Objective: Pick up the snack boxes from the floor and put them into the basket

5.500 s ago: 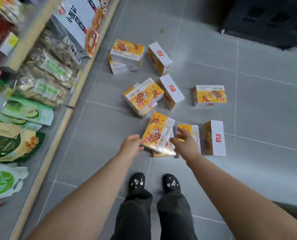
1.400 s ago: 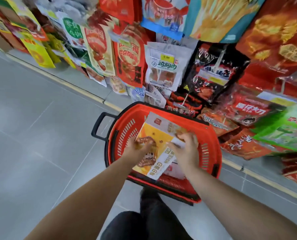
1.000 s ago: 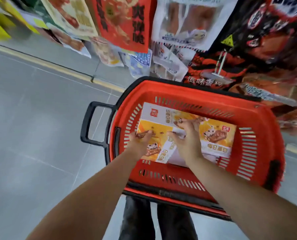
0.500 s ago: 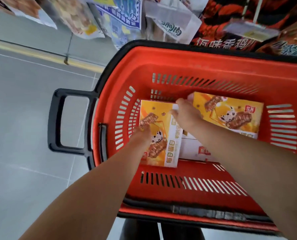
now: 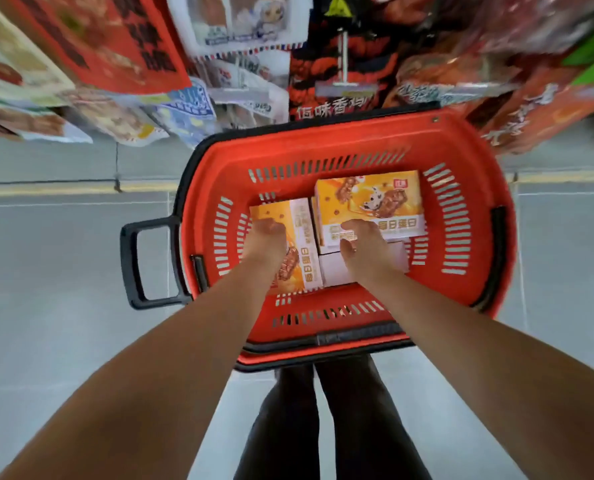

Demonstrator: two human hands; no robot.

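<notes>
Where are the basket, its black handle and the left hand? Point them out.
basket (image 5: 461,299): head view, bare red wall, right side.
black handle (image 5: 129,265): head view, outer bar.
left hand (image 5: 267,237): head view, back of hand.

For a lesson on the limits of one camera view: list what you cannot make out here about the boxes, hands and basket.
- Head view: whether the left hand grips or only rests on the left snack box; the fingers curl out of sight.
- The white box beneath the right hand: its face is covered.
- Hanging snack packets: motion blur smears the print.
- Boxes left on the floor: outside the frame.
- Basket underside: hidden.
</notes>
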